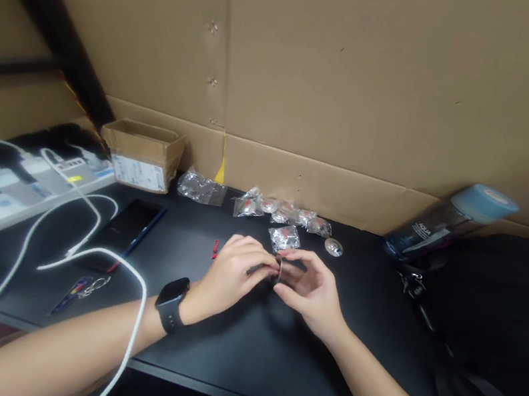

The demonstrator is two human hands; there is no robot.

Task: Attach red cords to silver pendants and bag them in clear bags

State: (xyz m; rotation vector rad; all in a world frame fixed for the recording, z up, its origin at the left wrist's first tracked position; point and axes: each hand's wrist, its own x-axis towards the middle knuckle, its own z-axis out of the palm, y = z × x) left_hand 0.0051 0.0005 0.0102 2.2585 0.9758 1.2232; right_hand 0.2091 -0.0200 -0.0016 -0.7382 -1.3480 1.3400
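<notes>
Both hands (left [231, 273], right [312, 290]) pinch disc [278, 270].

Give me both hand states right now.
Left hand: closed, pinching a small round metal piece.
Right hand: closed, fingertips gripping the same piece from the other side.

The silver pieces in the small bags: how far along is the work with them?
Looks done: one bare silver disc lies on the black desk.
In hand: the left hand and right hand pinch a small round piece together.
Left: several bagged pieces in a row by the cardboard wall, and one bag nearer the hands.
</notes>
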